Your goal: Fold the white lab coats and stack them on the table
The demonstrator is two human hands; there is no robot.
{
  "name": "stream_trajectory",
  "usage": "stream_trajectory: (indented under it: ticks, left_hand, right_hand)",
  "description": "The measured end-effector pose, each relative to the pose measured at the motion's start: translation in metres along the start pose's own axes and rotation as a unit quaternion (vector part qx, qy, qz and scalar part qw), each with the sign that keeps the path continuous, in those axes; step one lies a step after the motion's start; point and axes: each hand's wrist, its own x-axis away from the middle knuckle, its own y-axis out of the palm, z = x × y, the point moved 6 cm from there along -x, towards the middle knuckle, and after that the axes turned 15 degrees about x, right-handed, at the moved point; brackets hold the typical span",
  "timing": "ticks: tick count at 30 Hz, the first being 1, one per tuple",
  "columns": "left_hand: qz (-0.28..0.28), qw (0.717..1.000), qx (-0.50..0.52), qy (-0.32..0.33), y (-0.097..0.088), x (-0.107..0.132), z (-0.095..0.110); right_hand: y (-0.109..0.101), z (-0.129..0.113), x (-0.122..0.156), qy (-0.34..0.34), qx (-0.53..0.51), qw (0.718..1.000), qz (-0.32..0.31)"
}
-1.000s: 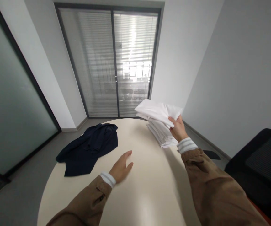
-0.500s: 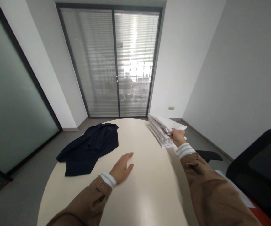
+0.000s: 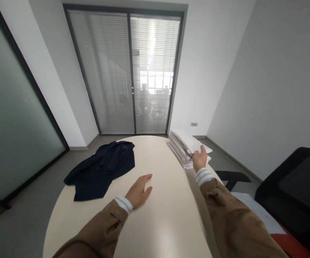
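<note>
At the table's far right edge, my right hand (image 3: 199,159) grips the top piece of a stack of flat white packets (image 3: 180,152), thumb above and fingers tucked under its near edge. That top white packet (image 3: 188,141) is slightly raised at the near side; whether it is plastic, paper or cloth I cannot tell. Resting on the tabletop near the middle, my left hand (image 3: 139,191) is open and empty, thumb apart from the fingers. Beyond it to the left lies a dark navy garment (image 3: 103,168), loosely spread and bunched, not touched by either hand.
The pale oval table (image 3: 160,215) has a rounded far end. A black mesh office chair (image 3: 300,182) stands at the right, with a white sheet (image 3: 257,209) and something red (image 3: 292,243) on its seat. Glass doors (image 3: 133,71) with blinds are at the back.
My right hand has shifted slightly left and turned, its thumb now showing on top of the upper white packet, which sits lower. The left hand and the navy garment stay put.
</note>
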Motion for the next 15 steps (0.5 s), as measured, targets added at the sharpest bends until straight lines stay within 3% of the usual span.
stream_trajectory:
  ticks: [4,8,11,15]
  left_hand:
    - [0.006,1.000,0.003,0.010,0.000,0.001,-0.001]
    - [0.010,1.000,0.003,0.013,0.000,0.002,-0.002]
    - [0.008,1.000,-0.001,0.015,0.000,0.002,-0.001]
    - [0.004,1.000,-0.003,0.019,-0.001,0.001,0.000]
  right_hand:
    - [-0.006,-0.008,0.005,0.029,0.138,0.990,0.008]
    - [-0.011,-0.037,0.000,-0.051,0.281,0.958,-0.014]
    - [-0.002,-0.058,-0.014,-0.120,0.349,0.925,-0.092]
    - [0.016,-0.072,-0.036,-0.146,0.381,0.887,-0.217]
